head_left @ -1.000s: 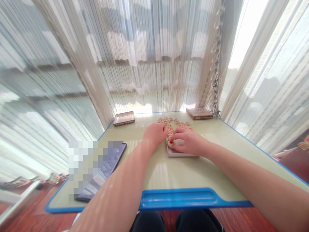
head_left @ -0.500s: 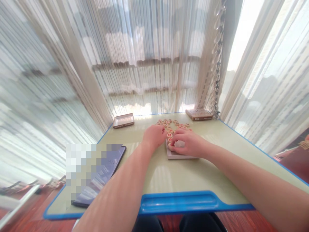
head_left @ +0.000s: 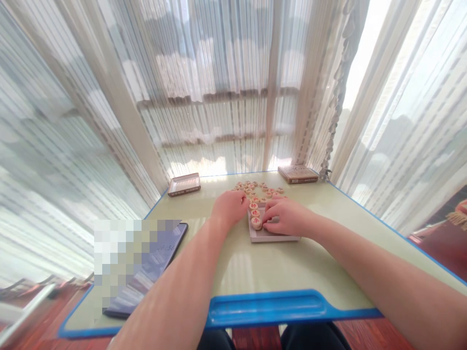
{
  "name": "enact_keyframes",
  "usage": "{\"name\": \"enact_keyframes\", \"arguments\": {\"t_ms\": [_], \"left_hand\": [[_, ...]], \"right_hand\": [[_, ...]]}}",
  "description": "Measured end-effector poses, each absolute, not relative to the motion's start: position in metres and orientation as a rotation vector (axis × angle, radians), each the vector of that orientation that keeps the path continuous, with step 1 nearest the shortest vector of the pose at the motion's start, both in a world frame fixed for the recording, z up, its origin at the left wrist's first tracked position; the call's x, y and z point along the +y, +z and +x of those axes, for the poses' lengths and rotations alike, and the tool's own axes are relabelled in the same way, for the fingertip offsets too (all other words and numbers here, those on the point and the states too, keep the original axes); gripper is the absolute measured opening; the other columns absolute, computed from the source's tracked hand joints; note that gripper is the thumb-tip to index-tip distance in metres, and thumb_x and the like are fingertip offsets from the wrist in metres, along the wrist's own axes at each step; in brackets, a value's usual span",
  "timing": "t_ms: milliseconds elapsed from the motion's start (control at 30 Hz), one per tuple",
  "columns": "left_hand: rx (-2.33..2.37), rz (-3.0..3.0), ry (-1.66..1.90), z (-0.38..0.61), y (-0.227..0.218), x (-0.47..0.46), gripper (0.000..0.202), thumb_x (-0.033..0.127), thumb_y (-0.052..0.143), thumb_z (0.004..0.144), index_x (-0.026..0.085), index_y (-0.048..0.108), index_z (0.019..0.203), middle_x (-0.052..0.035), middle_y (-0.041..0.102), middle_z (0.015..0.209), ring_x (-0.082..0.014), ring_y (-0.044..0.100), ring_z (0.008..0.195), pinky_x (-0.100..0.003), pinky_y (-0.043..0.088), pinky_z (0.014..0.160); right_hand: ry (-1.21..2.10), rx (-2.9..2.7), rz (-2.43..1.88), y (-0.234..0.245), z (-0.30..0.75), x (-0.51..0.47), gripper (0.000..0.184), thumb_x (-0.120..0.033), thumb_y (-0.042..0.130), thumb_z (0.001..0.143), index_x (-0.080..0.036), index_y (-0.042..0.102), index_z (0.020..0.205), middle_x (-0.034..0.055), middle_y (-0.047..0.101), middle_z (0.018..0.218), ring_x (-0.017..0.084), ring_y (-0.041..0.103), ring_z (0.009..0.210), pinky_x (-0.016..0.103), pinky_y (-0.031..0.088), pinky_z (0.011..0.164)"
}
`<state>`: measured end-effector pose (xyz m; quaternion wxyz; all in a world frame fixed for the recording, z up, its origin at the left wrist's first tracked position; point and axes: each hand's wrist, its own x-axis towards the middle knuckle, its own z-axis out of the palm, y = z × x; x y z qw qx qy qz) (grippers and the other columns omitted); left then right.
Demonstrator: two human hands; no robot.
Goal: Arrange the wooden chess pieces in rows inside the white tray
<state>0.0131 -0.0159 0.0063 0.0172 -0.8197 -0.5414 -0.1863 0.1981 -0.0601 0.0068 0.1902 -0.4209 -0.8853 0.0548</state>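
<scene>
A shallow white tray [head_left: 273, 238] stands on the table in front of me. Along its left wall, three round Chinese chess pieces [head_left: 256, 222] with red characters form a column. My right hand [head_left: 286, 217] reaches over the tray, its thumb and fingers slightly parted just right of the nearest piece, with nothing visible between them. Left of the tray, my left hand [head_left: 230, 209] is closed with its fingers curled inward; whatever it may hold is hidden. Beyond both hands lie several loose chess pieces [head_left: 250, 185], scattered and partly covered by the hands.
A shallow box lid [head_left: 184, 184] sits at the back left, and a flat brown box [head_left: 298, 174] at the back right. A dark-edged tablet [head_left: 160, 262], partly pixelated, lies beside my left forearm. The table's near edge has a blue trough [head_left: 268, 309]. Curtains hang behind.
My right hand has let go of the nearest chess piece in the tray and drawn slightly right of it. My left hand stays beside the tray. The view has shifted a little.
</scene>
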Motion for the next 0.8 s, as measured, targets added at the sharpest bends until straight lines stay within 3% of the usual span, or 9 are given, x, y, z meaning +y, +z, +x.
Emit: {"name": "enact_keyframes", "arguments": {"t_ms": [300, 600, 800], "left_hand": [[-1.729, -2.540, -0.561, 0.0159, 0.0094, -0.0187, 0.028, 0.030, 0.039, 0.080, 0.019, 0.064, 0.072, -0.0049, 0.065, 0.072, -0.0165, 0.056, 0.066, -0.026, 0.032, 0.055], [-1.711, -2.563, -0.589, 0.0152, 0.0075, -0.0169, 0.030, 0.030, 0.037, 0.081, 0.019, 0.064, 0.071, -0.0046, 0.066, 0.073, -0.0161, 0.055, 0.066, -0.026, 0.034, 0.057], [-1.770, -2.545, -0.572, 0.0146, 0.0117, -0.0202, 0.030, 0.030, 0.038, 0.080, 0.018, 0.063, 0.070, -0.0048, 0.066, 0.072, -0.0160, 0.055, 0.064, -0.026, 0.033, 0.055]], "right_hand": [[0.132, -2.469, -1.136, 0.0024, 0.1939, -0.0585, 0.016, -0.034, 0.059, 0.074, -0.027, 0.073, 0.072, 0.0022, 0.063, 0.067, 0.017, 0.053, 0.072, 0.030, 0.040, 0.069], [0.111, -2.475, -1.153, 0.0028, 0.1934, -0.0602, 0.015, -0.031, 0.058, 0.074, -0.028, 0.073, 0.075, 0.0014, 0.063, 0.069, 0.017, 0.053, 0.074, 0.029, 0.039, 0.069], [0.228, -2.266, -1.248, 0.0087, 0.1960, -0.0596, 0.023, -0.034, 0.054, 0.076, -0.020, 0.068, 0.062, 0.0001, 0.060, 0.060, 0.014, 0.052, 0.062, 0.025, 0.039, 0.059]]}}
